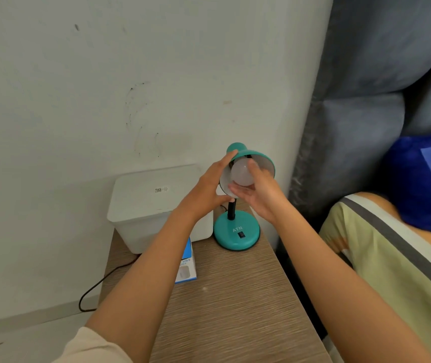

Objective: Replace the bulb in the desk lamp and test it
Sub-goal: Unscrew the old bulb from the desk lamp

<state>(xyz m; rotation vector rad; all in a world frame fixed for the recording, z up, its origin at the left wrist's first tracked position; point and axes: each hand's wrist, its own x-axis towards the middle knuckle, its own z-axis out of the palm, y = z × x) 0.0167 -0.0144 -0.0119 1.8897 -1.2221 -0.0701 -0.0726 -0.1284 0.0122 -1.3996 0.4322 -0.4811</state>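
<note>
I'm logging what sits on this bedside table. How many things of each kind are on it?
Desk lamp: 1
Bulb, in the lamp's shade, held by the right hand: 1
White lidded box: 1
Blue-and-white carton: 1
Total: 4

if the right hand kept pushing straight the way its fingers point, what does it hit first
Probably the white inside of the teal lamp shade. The right hand already wraps the bulb, fingers pointing up into the shade. Depth there is hard to judge.
</note>
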